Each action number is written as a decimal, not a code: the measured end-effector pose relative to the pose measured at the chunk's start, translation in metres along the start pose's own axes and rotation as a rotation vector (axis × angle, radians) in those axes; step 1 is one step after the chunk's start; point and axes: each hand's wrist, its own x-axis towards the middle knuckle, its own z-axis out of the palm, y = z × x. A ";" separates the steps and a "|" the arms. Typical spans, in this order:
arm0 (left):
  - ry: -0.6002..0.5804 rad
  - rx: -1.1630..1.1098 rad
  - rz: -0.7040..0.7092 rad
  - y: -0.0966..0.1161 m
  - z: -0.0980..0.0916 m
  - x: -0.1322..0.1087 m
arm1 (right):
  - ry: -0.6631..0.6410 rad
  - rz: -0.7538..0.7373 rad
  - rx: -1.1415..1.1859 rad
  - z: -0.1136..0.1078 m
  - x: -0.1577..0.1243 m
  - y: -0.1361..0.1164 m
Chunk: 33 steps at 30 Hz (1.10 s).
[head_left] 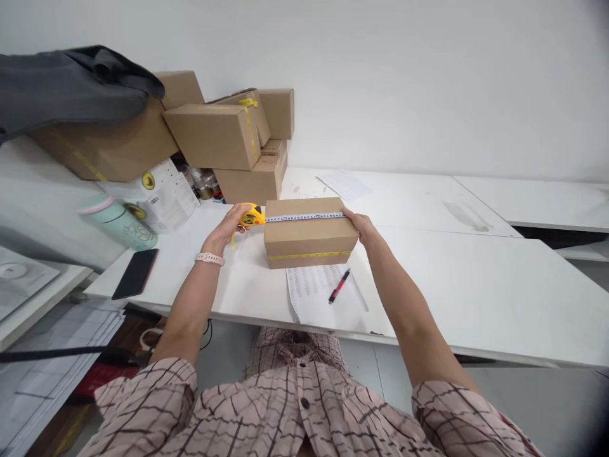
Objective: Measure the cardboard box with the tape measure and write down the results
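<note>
A brown cardboard box (309,240) with a yellow tape strip along its near side sits on the white table. My left hand (232,223) is closed around a yellow tape measure (252,216) by the box's left end. The marked blade (304,217) runs straight across the box's top to the right edge. There, my right hand (360,223) presses the blade's end with the thumb and grips the box's right end; some of its fingers are hidden. In front of the box lie a printed sheet (309,297) and a red and black pen (339,286).
Several cardboard boxes (214,136) are stacked at the back left, with a dark grey cloth (71,89) over some. A mint bottle (118,222) and a phone (136,274) are at the left. Another paper sheet (345,185) lies near the wall.
</note>
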 end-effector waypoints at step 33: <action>-0.470 -0.779 -0.368 0.007 0.172 -0.197 | -0.135 -0.568 -0.804 0.076 0.035 -0.059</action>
